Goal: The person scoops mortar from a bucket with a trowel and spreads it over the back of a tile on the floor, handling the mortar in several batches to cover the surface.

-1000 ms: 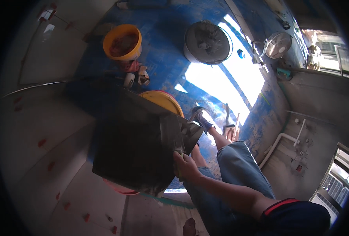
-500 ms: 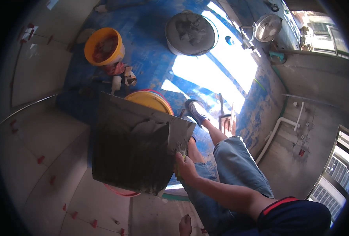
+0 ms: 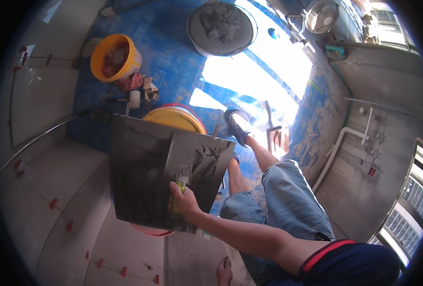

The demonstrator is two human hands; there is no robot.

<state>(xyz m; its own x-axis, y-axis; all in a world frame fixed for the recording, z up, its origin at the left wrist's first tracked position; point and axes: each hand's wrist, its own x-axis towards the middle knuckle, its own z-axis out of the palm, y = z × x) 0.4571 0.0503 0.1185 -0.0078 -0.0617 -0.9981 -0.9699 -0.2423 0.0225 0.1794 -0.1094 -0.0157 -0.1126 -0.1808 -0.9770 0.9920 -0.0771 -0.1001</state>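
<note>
My right hand (image 3: 184,204) is closed around the green handle of a flat trowel (image 3: 179,150). The trowel's wide rectangular blade lies against a large square tile (image 3: 137,167), coated with dark grey, wet-looking mortar. To the right of the blade the coating is ridged and rough; on the left it looks smoother. Under the tile, a round yellow bucket (image 3: 176,119) with a red rim shows at the far edge, and part of a red rim shows at the near edge. At the lower border only a small part of my left hand (image 3: 224,271) shows, its grip hidden.
A tub of grey mortar (image 3: 221,28) stands far off, with a yellow bucket (image 3: 115,57) to its left. A white-headed mallet (image 3: 134,99) lies on the blue floor. Tiled surfaces with red clips (image 3: 53,204) are at left. A fan (image 3: 321,16) stands far right.
My right hand and the trowel have moved left across the tile, from its right edge toward the middle. Rough mortar now shows where the blade was.
</note>
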